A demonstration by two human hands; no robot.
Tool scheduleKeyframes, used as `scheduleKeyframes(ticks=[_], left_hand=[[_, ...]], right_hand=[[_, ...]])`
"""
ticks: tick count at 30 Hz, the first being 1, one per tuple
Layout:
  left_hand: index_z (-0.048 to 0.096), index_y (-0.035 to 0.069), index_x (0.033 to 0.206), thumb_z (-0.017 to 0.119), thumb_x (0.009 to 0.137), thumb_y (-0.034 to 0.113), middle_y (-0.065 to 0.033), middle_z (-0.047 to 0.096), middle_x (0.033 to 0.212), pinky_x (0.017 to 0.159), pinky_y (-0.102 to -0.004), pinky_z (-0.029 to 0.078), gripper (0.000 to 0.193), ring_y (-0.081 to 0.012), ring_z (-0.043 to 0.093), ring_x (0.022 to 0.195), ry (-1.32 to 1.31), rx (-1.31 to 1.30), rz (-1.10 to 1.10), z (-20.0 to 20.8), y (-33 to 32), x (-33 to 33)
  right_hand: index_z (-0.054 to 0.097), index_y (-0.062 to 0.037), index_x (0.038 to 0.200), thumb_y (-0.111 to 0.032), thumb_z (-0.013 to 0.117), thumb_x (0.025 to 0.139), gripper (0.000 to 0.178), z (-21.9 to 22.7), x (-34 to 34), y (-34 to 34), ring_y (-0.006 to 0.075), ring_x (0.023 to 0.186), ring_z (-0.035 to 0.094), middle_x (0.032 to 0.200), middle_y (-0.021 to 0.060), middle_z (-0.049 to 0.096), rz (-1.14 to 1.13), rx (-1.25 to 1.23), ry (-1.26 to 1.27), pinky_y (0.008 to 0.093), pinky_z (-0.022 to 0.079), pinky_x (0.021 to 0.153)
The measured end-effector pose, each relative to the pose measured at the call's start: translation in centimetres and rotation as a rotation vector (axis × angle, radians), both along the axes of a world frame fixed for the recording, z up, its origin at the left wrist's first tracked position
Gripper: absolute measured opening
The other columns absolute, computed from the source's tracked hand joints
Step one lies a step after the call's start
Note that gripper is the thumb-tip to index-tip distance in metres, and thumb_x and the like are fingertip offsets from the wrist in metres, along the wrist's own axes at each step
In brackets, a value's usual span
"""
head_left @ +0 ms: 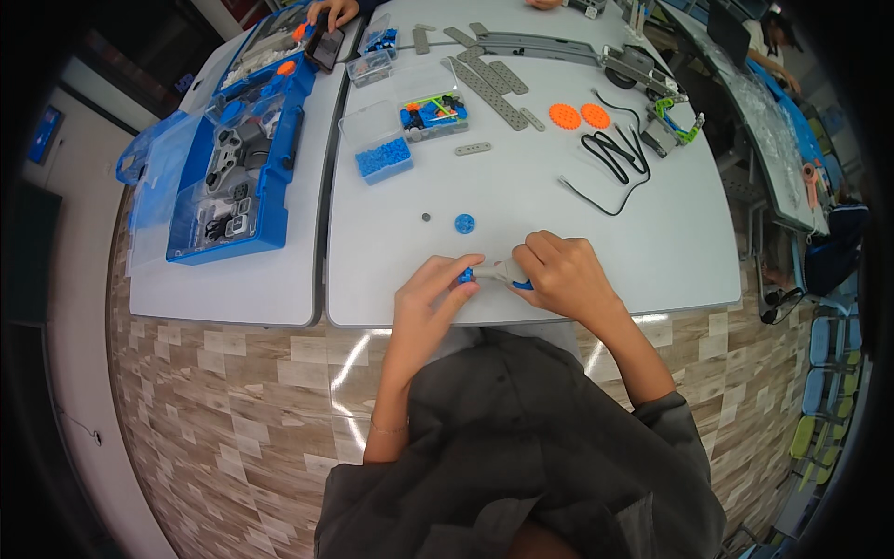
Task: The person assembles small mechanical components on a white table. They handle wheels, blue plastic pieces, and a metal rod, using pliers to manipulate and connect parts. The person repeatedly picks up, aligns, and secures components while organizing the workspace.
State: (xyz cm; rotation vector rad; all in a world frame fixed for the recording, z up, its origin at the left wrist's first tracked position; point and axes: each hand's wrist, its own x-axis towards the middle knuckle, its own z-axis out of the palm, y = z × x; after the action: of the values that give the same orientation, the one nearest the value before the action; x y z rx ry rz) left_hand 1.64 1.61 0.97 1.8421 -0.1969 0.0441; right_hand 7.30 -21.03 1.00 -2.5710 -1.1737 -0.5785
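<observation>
Close to the table's near edge, my left hand (432, 291) is closed, pinching a small blue plastic piece (467, 276) between thumb and fingers. My right hand (564, 276) is wrapped around a grey part (488, 272) whose narrow end meets the blue piece. Another bit of blue (523, 285) shows below the right fingers; the rest of what that hand grips is hidden, so its exact kind cannot be told. Just beyond my hands lie a round blue disc (465, 224) and a small dark grey round piece (426, 217).
Ahead are a box of blue pins (384, 162), a parts box (434, 115), grey beams (488, 93), two orange gears (564, 116) and a coiled black cable (605, 160). A blue case (279, 200) stands on the left table. Another person's hand (335, 11) is at the far left.
</observation>
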Motion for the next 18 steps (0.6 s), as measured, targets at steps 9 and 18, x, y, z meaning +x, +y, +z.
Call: scheduleKeyframes(ticks=[9, 18], left_hand=[[0.069, -0.002, 0.109, 0.061, 0.1, 0.008, -0.0097, 0.064, 0.099, 0.071, -0.0316, 0.047, 0.016, -0.0209, 0.055, 0.083, -0.379, 0.151, 0.094, 1.2, -1.1, -0.5], [0.07, -0.002, 0.107, 0.064, 0.087, -0.006, -0.0111, 0.066, 0.103, 0.072, -0.0331, 0.05, 0.021, -0.0249, 0.06, 0.089, -0.487, 0.217, 0.048, 3.0, -0.1, -0.6]], right_hand=[[0.063, -0.0067, 0.082, -0.029, 0.087, 0.069, 0.035, -0.2, -0.9, 0.5, 0.0207, 0.06, 0.062, 0.068, 0.0029, 0.057, 0.048, 0.184, 0.082, 0.035, 0.045, 0.047], [0.066, 0.0013, 0.071, -0.026, 0.078, 0.086, 0.034, 2.8, -2.9, 1.4, 0.0291, 0.054, 0.063, 0.061, 0.013, 0.063, 0.03, 0.388, 0.602, 0.0345, 0.049, 0.051]])
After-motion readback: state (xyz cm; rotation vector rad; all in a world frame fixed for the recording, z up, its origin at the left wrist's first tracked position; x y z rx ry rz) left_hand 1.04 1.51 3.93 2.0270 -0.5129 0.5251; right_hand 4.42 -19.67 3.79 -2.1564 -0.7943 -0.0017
